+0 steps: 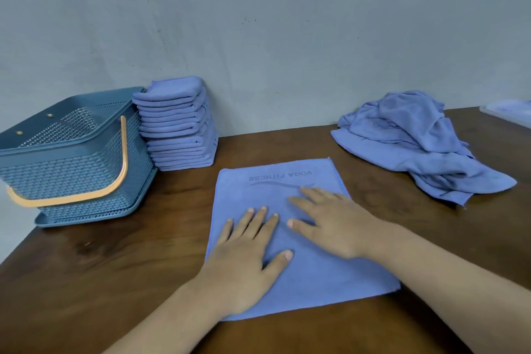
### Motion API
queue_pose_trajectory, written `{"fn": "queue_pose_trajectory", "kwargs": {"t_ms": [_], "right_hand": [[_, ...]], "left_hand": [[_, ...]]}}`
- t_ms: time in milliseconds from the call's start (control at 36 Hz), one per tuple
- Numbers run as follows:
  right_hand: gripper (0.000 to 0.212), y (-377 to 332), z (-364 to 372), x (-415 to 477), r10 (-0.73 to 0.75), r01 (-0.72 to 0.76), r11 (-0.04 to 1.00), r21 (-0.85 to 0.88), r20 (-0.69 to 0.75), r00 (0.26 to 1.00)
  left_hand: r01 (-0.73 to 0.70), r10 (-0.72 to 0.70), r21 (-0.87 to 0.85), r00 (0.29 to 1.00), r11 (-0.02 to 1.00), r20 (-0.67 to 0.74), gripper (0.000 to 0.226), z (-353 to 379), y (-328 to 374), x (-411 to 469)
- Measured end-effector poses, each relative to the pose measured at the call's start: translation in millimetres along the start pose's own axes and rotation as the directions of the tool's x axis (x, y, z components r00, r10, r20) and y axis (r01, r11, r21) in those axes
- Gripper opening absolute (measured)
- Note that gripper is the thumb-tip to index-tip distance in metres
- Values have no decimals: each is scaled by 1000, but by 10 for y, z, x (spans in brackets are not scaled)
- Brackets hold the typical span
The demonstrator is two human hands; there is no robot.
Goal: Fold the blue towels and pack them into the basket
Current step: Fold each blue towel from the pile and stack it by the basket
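The basket point(71, 172) sits at 10 o'clock on the bench point(100, 267). A stack point(176, 126) of folded towels touches it at 11 o'clock. In the middle, one towel point(324, 282) lies flat. The left hand point(247, 256) and right hand point(327, 224) press on it, fingers point(258, 224) straight, gripping nothing. It is best to smooth it flat first, then match the corners. A messy pile point(416, 146) waits at 2 o'clock.

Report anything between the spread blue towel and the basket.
Nothing visible: bare brown wooden table lies between the flat blue towel and the blue perforated plastic basket; the stack of folded blue towels sits behind that line.
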State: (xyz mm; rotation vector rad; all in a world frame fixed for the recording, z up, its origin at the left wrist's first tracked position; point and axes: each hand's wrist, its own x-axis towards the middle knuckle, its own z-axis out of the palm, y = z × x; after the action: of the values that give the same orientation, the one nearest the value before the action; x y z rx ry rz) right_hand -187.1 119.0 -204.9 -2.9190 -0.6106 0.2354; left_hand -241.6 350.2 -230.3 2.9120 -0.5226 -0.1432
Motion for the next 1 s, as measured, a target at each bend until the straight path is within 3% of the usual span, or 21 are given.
{"fn": "queue_pose_trajectory", "kwargs": {"t_ms": [278,667,778,861,1000], "right_hand": [[83,207,197,-742,36,-36,999,16,-20,999],[94,159,198,-845,97,-97,995,-7,-79,992],[90,-48,199,-865,44,-47,999,-27,-114,993],[88,-202,275,-843,2,-3,1000,-14,-77,997],[85,-166,254,-845,1,-2,999,41,10,1000]], "left_hand": [[2,-1,15,1000,1000,-21,79,-11,-17,-43],[51,-51,9,999,999,-17,72,-93,-248,-664],[63,-61,23,996,998,-57,68,-149,-104,-644],[18,-21,-31,996,999,-83,68,-151,57,-526],[-11,11,4,1000,1000,5,69,-8,146,-421]]}}
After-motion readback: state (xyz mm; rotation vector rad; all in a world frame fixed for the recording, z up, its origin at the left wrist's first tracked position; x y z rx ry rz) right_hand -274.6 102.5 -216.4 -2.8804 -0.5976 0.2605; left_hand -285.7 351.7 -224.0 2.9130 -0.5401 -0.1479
